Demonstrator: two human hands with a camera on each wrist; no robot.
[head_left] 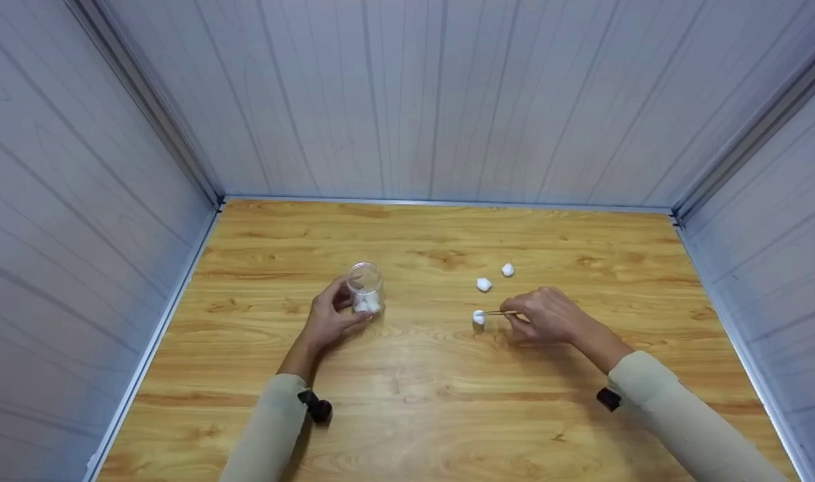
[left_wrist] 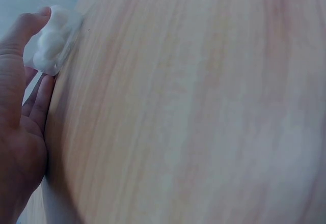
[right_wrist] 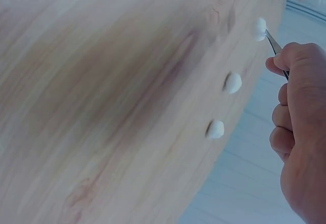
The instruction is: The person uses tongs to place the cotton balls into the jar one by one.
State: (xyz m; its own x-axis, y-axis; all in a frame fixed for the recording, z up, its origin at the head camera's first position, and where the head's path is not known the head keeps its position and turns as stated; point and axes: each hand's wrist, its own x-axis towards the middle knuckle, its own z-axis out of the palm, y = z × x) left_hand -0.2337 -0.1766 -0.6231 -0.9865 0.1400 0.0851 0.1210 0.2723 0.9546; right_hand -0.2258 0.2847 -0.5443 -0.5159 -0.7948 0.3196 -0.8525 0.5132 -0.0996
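My left hand (head_left: pixel 328 316) holds a clear glass jar (head_left: pixel 365 284) upright on the table, fingers and thumb around its sides. Several cotton balls (left_wrist: pixel 51 43) lie at the bottom of the jar. On the right, my right hand (head_left: pixel 545 314) pinches metal tweezers (right_wrist: pixel 273 43) between thumb and fingers. At the tweezers' tips is a white cotton ball (head_left: pixel 479 318), just above the table with a shadow under it. Two more cotton balls, one nearer (head_left: pixel 483 284) and one farther (head_left: pixel 508 270), lie on the wood beyond my right hand.
The wooden tabletop (head_left: pixel 407 415) is enclosed by pale panels, with a back wall (head_left: pixel 407 100), a left wall (head_left: pixel 79 234) and a right wall (head_left: pixel 775 221). Black wrist devices hang at both sleeves, the left one (head_left: pixel 319 410) near the table surface.
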